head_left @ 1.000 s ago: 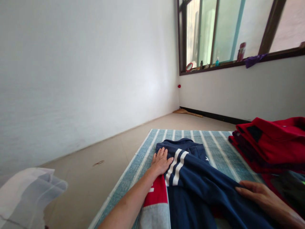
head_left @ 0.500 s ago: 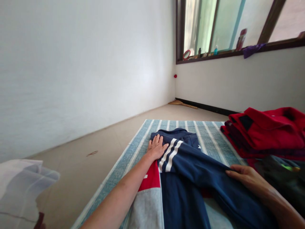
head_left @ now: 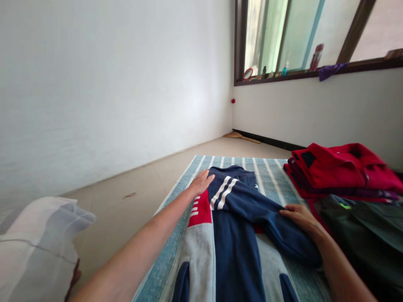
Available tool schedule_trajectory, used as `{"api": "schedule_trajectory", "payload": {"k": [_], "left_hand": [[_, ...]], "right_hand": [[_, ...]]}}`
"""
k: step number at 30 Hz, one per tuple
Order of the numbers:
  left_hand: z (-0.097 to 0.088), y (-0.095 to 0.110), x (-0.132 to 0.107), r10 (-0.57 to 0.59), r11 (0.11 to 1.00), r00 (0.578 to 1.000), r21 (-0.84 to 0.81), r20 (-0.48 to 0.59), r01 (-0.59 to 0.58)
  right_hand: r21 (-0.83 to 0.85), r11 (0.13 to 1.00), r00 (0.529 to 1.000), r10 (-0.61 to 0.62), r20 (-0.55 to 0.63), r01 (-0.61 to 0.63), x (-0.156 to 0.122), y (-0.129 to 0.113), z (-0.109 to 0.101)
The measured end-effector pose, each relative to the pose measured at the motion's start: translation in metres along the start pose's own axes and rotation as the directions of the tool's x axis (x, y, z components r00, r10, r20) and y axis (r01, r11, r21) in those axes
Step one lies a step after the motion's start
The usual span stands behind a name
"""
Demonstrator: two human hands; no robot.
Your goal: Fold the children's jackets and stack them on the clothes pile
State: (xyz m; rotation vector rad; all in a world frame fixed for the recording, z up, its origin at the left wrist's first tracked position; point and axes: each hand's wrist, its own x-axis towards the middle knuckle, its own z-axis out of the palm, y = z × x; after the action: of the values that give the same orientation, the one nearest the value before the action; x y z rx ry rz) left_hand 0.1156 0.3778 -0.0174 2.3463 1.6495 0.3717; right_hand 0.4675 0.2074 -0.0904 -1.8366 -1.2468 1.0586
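Observation:
A navy jacket (head_left: 236, 247) with grey and red side panels lies spread on a blue-and-white striped mat (head_left: 267, 167), its collar at the far end. One navy sleeve (head_left: 252, 205) with two white bands is folded across its upper part. My left hand (head_left: 202, 182) rests on the shoulder edge, fingers stretched out flat. Near the right edge, my right hand (head_left: 297, 214) pinches the sleeve between thumb and fingers. The sleeve's cuff end bends back toward me beside my right forearm.
Folded red clothes (head_left: 343, 167) are stacked on the right, with dark green clothing (head_left: 362, 235) in front. A sheer white item (head_left: 40, 247) stands at lower left. A broom (head_left: 242, 136) lies by the far wall, below a window sill holding a red-capped bottle (head_left: 316, 57).
My left hand has shifted slightly left to the shoulder's edge. My right hand has drawn the sleeve inward, to the left. The view has moved back a little, showing more of the jacket.

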Motion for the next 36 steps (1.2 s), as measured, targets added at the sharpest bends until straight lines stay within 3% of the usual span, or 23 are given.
{"api": "schedule_trajectory", "payload": {"k": [3, 7, 9, 12, 15, 19, 23, 26, 29, 33, 36], "left_hand": [[-0.007, 0.007, -0.049, 0.015, 0.999, 0.996, 0.047, 0.090, -0.020], [0.015, 0.027, -0.117, 0.021, 0.995, 0.986, 0.089, 0.168, -0.036], [0.029, 0.036, -0.138, 0.005, 0.992, 0.986, 0.120, 0.168, -0.025], [0.040, 0.044, -0.152, -0.021, 0.980, 0.994, 0.198, 0.111, -0.002], [0.039, 0.046, -0.153, -0.014, 0.974, 0.995, 0.224, 0.099, -0.009], [0.036, 0.047, -0.152, -0.017, 0.971, 0.996, 0.238, 0.090, -0.004], [0.040, 0.042, -0.150, -0.003, 0.975, 0.997, 0.220, 0.080, -0.015], [0.039, 0.034, -0.143, 0.022, 0.993, 0.999, 0.112, 0.043, -0.027], [0.030, 0.021, -0.125, 0.013, 1.000, 0.997, 0.000, -0.070, -0.013], [0.016, -0.001, -0.083, -0.077, 0.997, 0.985, -0.006, -0.154, 0.077], [0.015, -0.014, -0.046, -0.101, 0.995, 0.982, 0.005, -0.159, 0.103]], "right_hand": [[-0.075, 0.997, 0.999, -0.021, -0.035, 0.018, -0.001, -0.007, 0.002], [-0.223, 0.974, 0.992, -0.071, -0.107, 0.046, -0.008, -0.019, 0.002], [-0.317, 0.946, 0.981, -0.127, -0.146, 0.076, -0.016, -0.027, -0.001], [-0.462, 0.877, 0.957, -0.232, -0.174, 0.129, -0.035, -0.042, -0.001], [-0.600, 0.778, 0.932, -0.333, -0.144, 0.185, -0.063, -0.057, 0.015], [-0.724, 0.625, 0.896, -0.443, -0.019, 0.294, -0.099, -0.066, 0.059], [-0.776, 0.563, 0.882, -0.472, -0.019, 0.284, -0.113, -0.068, 0.085], [-0.774, 0.576, 0.889, -0.457, -0.036, 0.265, -0.109, -0.067, 0.080], [-0.744, 0.629, 0.906, -0.416, -0.076, 0.226, -0.097, -0.065, 0.066], [-0.691, 0.708, 0.936, -0.325, -0.137, 0.144, -0.077, -0.063, 0.046], [-0.610, 0.776, 0.937, -0.314, -0.154, 0.160, -0.068, -0.070, 0.026]]}}
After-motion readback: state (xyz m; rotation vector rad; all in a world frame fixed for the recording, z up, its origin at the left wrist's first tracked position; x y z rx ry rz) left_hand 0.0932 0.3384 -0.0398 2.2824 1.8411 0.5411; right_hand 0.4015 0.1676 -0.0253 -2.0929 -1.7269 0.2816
